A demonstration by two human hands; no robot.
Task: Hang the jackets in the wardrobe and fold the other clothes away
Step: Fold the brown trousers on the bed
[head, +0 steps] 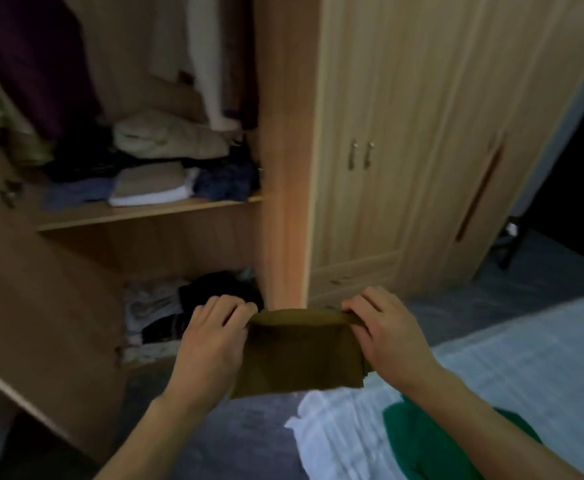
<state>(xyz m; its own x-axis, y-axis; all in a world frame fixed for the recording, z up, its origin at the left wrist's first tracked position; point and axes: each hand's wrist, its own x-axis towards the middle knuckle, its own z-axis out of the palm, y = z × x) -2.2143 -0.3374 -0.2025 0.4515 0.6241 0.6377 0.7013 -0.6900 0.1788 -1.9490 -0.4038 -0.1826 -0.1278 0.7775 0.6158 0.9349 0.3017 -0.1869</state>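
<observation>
Both hands, left [211, 336] and right [386, 332], pinch the top corners of a folded olive garment [301, 355] held before the open wardrobe [283, 168]; keeping it taut and level should preserve the fold onto the shelf [145, 211].

Two hands, left [214, 337] at seven o'clock and right [384, 330] at five, share one olive cloth [301, 355]; one green garment [432, 441] at five; one open wardrobe [276, 133] at eleven with two shelves showing; two door handles [361, 154] at two.
</observation>
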